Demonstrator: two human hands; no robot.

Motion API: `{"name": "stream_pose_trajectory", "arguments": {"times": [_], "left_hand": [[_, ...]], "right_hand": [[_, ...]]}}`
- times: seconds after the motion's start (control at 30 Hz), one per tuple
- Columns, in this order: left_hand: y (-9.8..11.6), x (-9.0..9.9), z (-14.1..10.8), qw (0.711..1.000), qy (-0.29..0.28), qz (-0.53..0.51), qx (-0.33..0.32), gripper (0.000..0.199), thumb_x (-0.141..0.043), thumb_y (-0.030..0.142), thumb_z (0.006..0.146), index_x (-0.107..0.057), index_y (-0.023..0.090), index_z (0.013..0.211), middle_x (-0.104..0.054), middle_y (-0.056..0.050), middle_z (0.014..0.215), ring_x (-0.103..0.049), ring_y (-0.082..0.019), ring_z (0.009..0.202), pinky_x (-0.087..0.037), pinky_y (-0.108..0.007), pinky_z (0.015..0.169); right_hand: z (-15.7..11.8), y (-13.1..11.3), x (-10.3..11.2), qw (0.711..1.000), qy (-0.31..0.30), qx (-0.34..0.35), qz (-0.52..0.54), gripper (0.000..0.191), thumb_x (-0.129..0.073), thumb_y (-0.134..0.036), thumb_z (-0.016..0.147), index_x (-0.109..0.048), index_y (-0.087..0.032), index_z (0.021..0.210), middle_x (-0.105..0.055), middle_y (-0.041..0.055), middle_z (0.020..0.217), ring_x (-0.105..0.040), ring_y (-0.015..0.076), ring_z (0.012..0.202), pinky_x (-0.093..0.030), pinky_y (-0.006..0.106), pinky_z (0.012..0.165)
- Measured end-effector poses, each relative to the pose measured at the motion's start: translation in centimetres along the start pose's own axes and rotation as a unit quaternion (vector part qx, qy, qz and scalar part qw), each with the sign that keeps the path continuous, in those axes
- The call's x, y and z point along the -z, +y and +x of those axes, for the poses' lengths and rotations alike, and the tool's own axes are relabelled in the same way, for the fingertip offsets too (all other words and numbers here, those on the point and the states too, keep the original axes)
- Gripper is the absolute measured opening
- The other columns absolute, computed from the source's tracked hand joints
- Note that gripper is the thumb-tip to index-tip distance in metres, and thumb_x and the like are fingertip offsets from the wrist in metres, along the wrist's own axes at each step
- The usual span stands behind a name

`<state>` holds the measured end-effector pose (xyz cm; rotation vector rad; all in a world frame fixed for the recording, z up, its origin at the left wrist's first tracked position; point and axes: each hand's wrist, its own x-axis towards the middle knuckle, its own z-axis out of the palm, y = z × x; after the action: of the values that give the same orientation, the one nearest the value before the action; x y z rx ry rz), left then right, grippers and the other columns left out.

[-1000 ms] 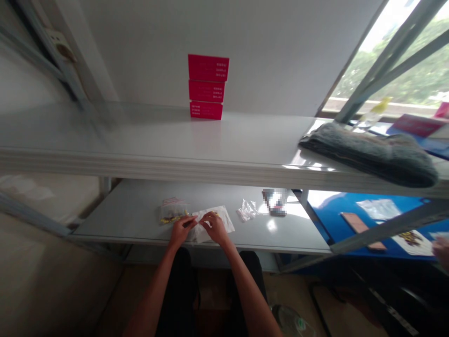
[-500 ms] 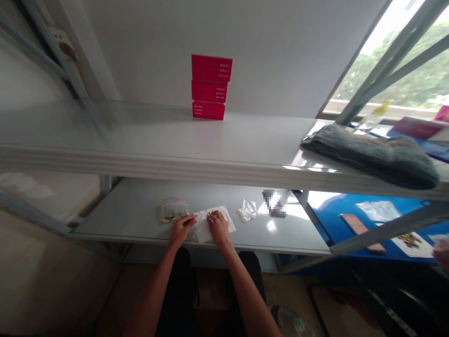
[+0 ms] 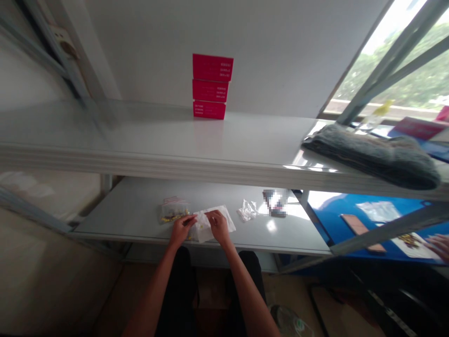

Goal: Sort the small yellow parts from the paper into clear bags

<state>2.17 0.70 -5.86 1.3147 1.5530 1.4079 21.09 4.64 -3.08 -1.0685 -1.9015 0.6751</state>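
Near the front edge of the lower grey shelf, my left hand (image 3: 181, 229) is closed, its thumb and fingers pinching the edge of a clear plastic bag (image 3: 201, 220). My right hand (image 3: 218, 225) is just to the right, over a white sheet of paper (image 3: 228, 221), fingers drawn together and pointing at the bag. What the right fingers hold, if anything, is too small to tell. Small yellow bits show around the bag. Beyond my left hand lie zip bags (image 3: 174, 209) with small yellow and dark pieces in them.
A crumpled clear bag (image 3: 249, 210) lies to the right, near a blurred-out object (image 3: 275, 203). Above, the upper shelf (image 3: 147, 135) carries stacked red boxes (image 3: 210, 90) and a grey cloth (image 3: 372, 154). A co-worker's hand (image 3: 438, 246) is at the blue table (image 3: 326, 210).
My right hand's fingers have shifted left and up from the paper toward the bag. My left hand stays nearly still. The co-worker's hand has come further into view.
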Motion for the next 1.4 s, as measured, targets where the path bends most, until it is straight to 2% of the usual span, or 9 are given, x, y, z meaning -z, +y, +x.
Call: {"name": "stream_pose_trajectory", "arguments": {"times": [0.07,0.17,0.27,0.43,0.8,0.93,1.13,1.23,1.4], "left_hand": [[0.3,0.0,0.0,1.000,0.014,-0.022,0.015,0.040,-0.074,0.052,0.076,-0.078,0.019,0.098,-0.078,-0.010,0.103,-0.072,-0.028,0.099,-0.055,-0.040,0.090],[0.6,0.1,-0.1,0.998,0.019,-0.050,0.035,0.048,-0.071,0.055,0.078,-0.076,0.015,0.104,-0.078,-0.011,0.098,-0.073,-0.028,0.093,-0.056,-0.039,0.086],[0.4,0.0,0.0,0.997,0.026,-0.067,0.042,0.050,-0.070,0.055,0.078,-0.075,0.014,0.107,-0.078,-0.011,0.093,-0.073,-0.027,0.089,-0.056,-0.038,0.085],[-0.6,-0.3,0.1,0.997,0.044,-0.059,0.023,0.045,-0.076,0.055,0.071,-0.073,0.016,0.094,-0.077,-0.009,0.093,-0.072,-0.024,0.088,-0.056,-0.035,0.083],[-0.2,-0.4,-0.1,0.993,0.023,-0.103,0.045,0.041,-0.076,0.052,0.073,-0.074,0.016,0.092,-0.077,-0.008,0.087,-0.073,-0.025,0.085,-0.056,-0.035,0.083],[-0.4,-0.4,-0.1,0.996,0.009,-0.078,0.042,0.038,-0.077,0.049,0.072,-0.075,0.016,0.090,-0.077,-0.008,0.088,-0.072,-0.025,0.085,-0.055,-0.036,0.083],[-0.2,-0.3,0.0,0.998,-0.007,-0.045,0.031,0.034,-0.078,0.048,0.072,-0.076,0.018,0.088,-0.078,-0.007,0.090,-0.071,-0.025,0.088,-0.054,-0.035,0.084],[0.0,-0.3,-0.1,0.998,-0.004,-0.052,0.032,0.034,-0.078,0.048,0.072,-0.075,0.017,0.088,-0.077,-0.007,0.090,-0.071,-0.026,0.088,-0.054,-0.035,0.083],[0.6,-0.3,-0.1,0.994,0.007,-0.098,0.041,0.040,-0.072,0.052,0.078,-0.072,0.016,0.095,-0.078,-0.009,0.088,-0.073,-0.026,0.087,-0.054,-0.037,0.085]], "right_hand": [[0.0,0.5,0.2,0.996,0.034,-0.029,-0.075,0.026,-0.052,-0.017,0.095,-0.076,-0.024,0.101,-0.069,0.0063,0.100,-0.063,0.0195,0.090,-0.049,0.028,0.080],[0.0,1.2,0.3,0.985,0.014,-0.030,-0.167,0.023,-0.059,-0.015,0.090,-0.077,-0.027,0.099,-0.068,0.0060,0.101,-0.060,0.0215,0.098,-0.048,0.029,0.082],[0.0,1.5,0.1,0.980,-0.004,-0.021,-0.199,0.020,-0.060,-0.015,0.091,-0.076,-0.026,0.097,-0.068,0.0062,0.102,-0.059,0.0217,0.099,-0.048,0.029,0.081],[-0.1,1.6,-0.3,0.976,-0.005,-0.012,-0.217,0.021,-0.057,-0.015,0.094,-0.075,-0.025,0.095,-0.068,0.0069,0.101,-0.059,0.0219,0.100,-0.047,0.029,0.082],[-0.5,2.2,-0.4,0.979,0.006,-0.023,-0.202,0.019,-0.057,-0.017,0.094,-0.074,-0.023,0.098,-0.066,0.0067,0.105,-0.058,0.0212,0.098,-0.044,0.028,0.079],[0.0,1.4,-0.4,0.995,0.025,-0.012,-0.091,0.019,-0.055,-0.021,0.096,-0.073,-0.020,0.092,-0.067,0.0066,0.099,-0.061,0.0194,0.092,-0.045,0.028,0.081],[0.8,0.2,-1.0,0.998,-0.052,0.016,0.038,0.026,-0.058,-0.034,0.096,-0.077,-0.021,0.083,-0.070,0.0063,0.087,-0.062,0.0173,0.077,-0.047,0.026,0.072],[0.8,0.1,-0.8,0.996,-0.053,0.020,0.062,0.029,-0.054,-0.035,0.098,-0.078,-0.021,0.089,-0.071,0.0071,0.089,-0.063,0.0175,0.080,-0.049,0.026,0.074],[0.5,0.8,0.2,0.997,0.021,-0.027,-0.074,0.025,-0.051,-0.025,0.098,-0.077,-0.022,0.098,-0.069,0.0073,0.098,-0.062,0.0195,0.090,-0.047,0.028,0.081]]}}
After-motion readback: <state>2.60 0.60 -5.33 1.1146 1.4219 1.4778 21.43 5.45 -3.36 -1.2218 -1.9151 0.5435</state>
